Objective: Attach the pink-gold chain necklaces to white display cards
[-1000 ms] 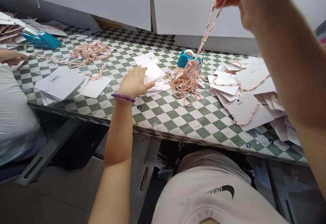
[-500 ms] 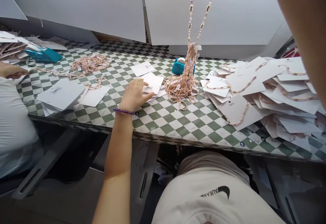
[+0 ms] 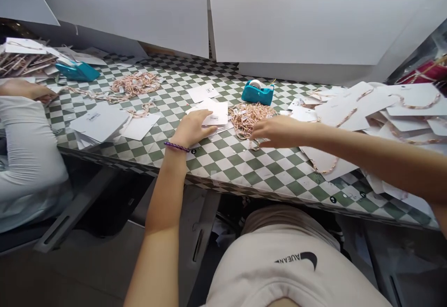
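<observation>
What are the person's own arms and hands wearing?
No gloves or sleeves show on either arm. The left hand has a thin purple bracelet, which looks beaded, around its wrist. The right hand shows no bracelet or ring.

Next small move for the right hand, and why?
Probably have the right hand pinch one strand from the tangled pink-and-gold beaded heap: its fingers are at the heap's near right edge, while the left hand rests on white rectangular cards.
</observation>
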Tool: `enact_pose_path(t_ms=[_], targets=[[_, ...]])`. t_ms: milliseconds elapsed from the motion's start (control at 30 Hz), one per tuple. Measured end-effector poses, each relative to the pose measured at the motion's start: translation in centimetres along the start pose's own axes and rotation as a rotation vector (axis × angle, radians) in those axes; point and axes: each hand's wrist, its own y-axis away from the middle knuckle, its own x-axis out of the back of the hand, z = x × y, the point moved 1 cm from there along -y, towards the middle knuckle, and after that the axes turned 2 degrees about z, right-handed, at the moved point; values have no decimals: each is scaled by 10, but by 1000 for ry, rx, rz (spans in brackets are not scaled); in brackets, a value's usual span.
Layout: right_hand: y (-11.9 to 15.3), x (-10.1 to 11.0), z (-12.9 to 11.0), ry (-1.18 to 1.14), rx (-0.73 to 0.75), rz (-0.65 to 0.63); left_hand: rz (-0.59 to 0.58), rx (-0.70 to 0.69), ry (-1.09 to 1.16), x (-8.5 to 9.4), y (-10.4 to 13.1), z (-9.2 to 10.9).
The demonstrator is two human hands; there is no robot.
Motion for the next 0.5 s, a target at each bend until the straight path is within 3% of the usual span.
enact_pose_path(t_ms=[100,267,367,500], targets=[[11,-28,-23,131,-1,-68,7,-4,-15,-2,-2,-1],[37,-42,-49,160,1,4,156,-7,0,-3,-4,-3],[56,-38,-58,-187,-117,45,318,46,27,0,-2,-2],[64,-12,-53,-962,-408,242,427,117,-12,5,-1,1]])
